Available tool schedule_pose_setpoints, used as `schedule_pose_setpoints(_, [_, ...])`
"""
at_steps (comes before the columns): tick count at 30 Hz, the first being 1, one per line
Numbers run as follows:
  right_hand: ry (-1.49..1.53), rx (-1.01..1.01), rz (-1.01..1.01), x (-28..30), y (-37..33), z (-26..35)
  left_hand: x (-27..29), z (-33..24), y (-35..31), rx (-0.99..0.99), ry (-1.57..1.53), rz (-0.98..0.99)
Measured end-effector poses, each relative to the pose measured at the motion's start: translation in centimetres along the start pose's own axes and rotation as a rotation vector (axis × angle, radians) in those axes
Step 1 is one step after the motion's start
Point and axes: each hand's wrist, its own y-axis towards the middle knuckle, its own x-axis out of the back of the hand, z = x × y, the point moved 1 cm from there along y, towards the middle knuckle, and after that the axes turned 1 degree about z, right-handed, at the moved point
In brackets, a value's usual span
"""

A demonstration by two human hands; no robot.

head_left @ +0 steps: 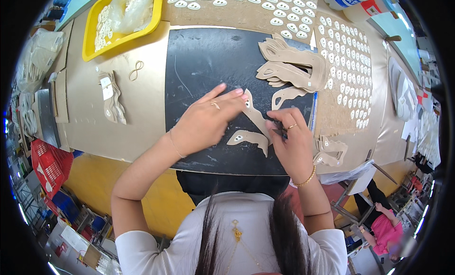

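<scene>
Strip [256,116] lies on the black mat [204,57], long axis eleven to five o'clock; my left hand [204,119] meets its eleven-o'clock end, my right hand [293,143] its four-o'clock side. Whether fingers clamp, I can't tell.

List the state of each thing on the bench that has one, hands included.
Left hand: fingertips on the beige piece's upper end.
Right hand: fingers curled at its lower end, grip unclear.
Beige piece: under the hands.
Second beige piece: lying loose on the mat.
Beige stack: piled unevenly.
White ovals: laid out in rows.
Yellow tray: open, partly filled.
Cord: looped.
</scene>
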Motion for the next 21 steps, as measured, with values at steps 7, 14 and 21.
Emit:
schedule_pose_setpoints(7, [-0.104, -0.134, -0.090, -0.4, -2.6, -0.3, -0.8, 0.5, -0.5, 0.119, -0.206, -0.244])
schedule_pose_setpoints(14, [-0.134, -0.111, -0.107, -1.7, -3.6, -0.4, -1.3, 0.5, -0.1, 0.045, 0.003, -0.238])
schedule_pose_setpoints(21, [0.133, -0.206, -0.053, -0.8, -5.7, -0.2, -1.6, 0.6, -0.3, 0.032, 0.023, -0.289])
